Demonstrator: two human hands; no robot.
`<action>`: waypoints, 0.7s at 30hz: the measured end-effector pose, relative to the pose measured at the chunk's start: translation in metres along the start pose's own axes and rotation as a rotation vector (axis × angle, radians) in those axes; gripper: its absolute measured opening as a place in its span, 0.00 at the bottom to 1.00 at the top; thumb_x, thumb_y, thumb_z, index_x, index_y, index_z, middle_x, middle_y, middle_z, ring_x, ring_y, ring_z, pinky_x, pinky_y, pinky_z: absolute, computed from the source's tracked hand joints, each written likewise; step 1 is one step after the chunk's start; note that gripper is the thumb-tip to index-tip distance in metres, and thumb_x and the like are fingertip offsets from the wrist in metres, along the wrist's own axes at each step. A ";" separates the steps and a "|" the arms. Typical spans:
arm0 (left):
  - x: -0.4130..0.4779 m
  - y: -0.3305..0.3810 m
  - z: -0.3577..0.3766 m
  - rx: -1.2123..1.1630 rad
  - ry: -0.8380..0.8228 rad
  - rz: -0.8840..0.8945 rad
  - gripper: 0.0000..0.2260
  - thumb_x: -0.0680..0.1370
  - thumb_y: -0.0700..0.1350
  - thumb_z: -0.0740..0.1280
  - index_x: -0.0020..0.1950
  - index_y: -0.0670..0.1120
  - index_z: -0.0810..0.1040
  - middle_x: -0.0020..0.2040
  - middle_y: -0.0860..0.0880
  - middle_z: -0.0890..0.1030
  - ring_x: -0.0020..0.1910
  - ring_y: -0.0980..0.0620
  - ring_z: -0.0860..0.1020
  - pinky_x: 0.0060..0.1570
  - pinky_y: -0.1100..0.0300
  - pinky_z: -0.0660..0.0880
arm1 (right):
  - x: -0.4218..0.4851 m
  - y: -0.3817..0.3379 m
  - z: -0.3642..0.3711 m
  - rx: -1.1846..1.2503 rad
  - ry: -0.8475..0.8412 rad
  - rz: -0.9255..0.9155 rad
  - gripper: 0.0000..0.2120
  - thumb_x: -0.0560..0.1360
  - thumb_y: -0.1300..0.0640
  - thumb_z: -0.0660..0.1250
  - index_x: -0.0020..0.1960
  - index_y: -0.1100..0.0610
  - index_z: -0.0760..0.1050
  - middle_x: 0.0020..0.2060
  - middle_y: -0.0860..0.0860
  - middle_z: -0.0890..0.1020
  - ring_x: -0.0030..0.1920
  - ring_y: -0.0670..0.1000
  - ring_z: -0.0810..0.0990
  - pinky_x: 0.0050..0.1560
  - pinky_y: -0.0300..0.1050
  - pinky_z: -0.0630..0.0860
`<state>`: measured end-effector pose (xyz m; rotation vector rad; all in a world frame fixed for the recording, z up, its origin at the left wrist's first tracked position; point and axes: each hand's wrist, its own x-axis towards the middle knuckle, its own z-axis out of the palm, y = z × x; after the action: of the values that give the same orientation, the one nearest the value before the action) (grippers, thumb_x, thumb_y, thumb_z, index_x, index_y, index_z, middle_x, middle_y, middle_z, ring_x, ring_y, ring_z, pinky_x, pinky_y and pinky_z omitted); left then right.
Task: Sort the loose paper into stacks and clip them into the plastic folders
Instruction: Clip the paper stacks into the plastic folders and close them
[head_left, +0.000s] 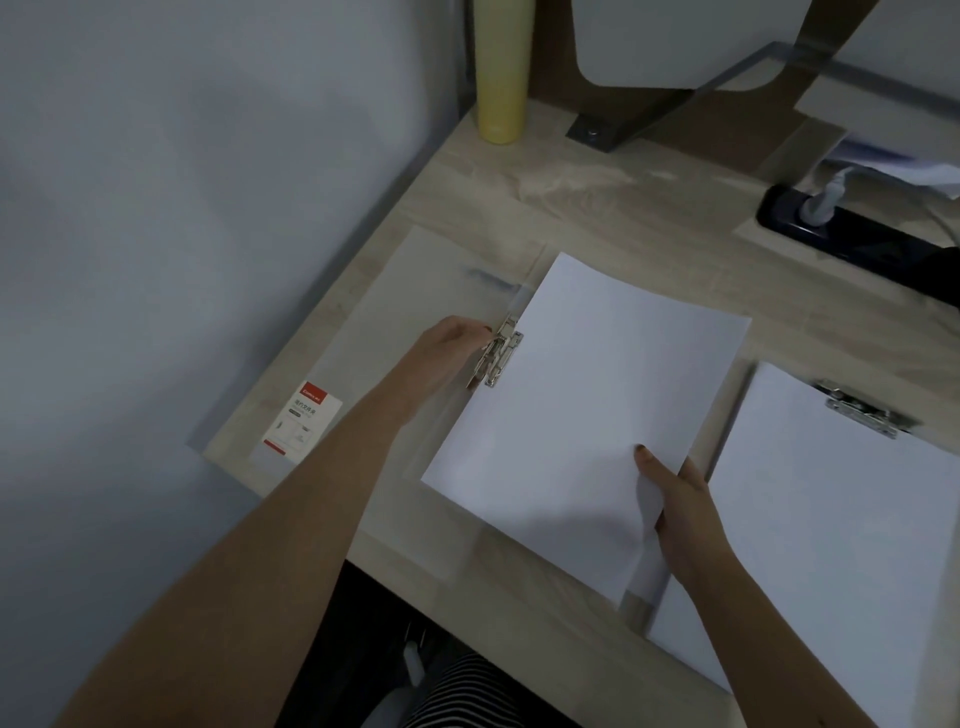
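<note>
Open plastic folder (415, 291) lies flat on the table (597, 208). The left hand (457, 338) pinches the lever of the metal clip (498, 353), apparently raising it so paper can pass beneath. The paper stack (587, 405) lies right of the clip, its edge at the clip's mouth. The right hand (680, 499) grips the stack's far corner from the clip, thumb on top, likely to steer and square it. A second folder (831, 493), further right of the clip, already holds paper.
</note>
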<state>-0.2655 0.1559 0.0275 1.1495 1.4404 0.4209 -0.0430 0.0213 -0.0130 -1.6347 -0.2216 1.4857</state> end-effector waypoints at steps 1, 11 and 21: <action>-0.001 0.002 0.000 0.036 0.000 -0.009 0.08 0.79 0.45 0.59 0.40 0.50 0.72 0.37 0.55 0.76 0.40 0.58 0.71 0.44 0.62 0.67 | 0.001 0.000 0.000 0.001 0.003 0.000 0.18 0.77 0.58 0.64 0.66 0.56 0.71 0.57 0.53 0.80 0.54 0.53 0.80 0.48 0.45 0.75; 0.011 -0.008 -0.001 0.284 -0.015 -0.293 0.22 0.76 0.65 0.53 0.45 0.46 0.69 0.44 0.47 0.72 0.44 0.49 0.70 0.49 0.55 0.67 | 0.003 0.002 -0.002 0.004 -0.004 0.024 0.20 0.77 0.58 0.64 0.68 0.56 0.69 0.57 0.52 0.80 0.53 0.52 0.79 0.47 0.44 0.74; 0.004 -0.008 -0.006 0.151 -0.107 -0.273 0.23 0.76 0.65 0.56 0.48 0.46 0.74 0.46 0.48 0.74 0.42 0.52 0.71 0.53 0.60 0.70 | 0.004 0.002 -0.004 0.010 -0.008 0.026 0.20 0.76 0.58 0.64 0.68 0.57 0.69 0.56 0.52 0.80 0.53 0.52 0.79 0.51 0.46 0.74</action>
<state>-0.2731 0.1578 0.0203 1.0574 1.5279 0.0597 -0.0392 0.0212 -0.0177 -1.6300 -0.1980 1.5106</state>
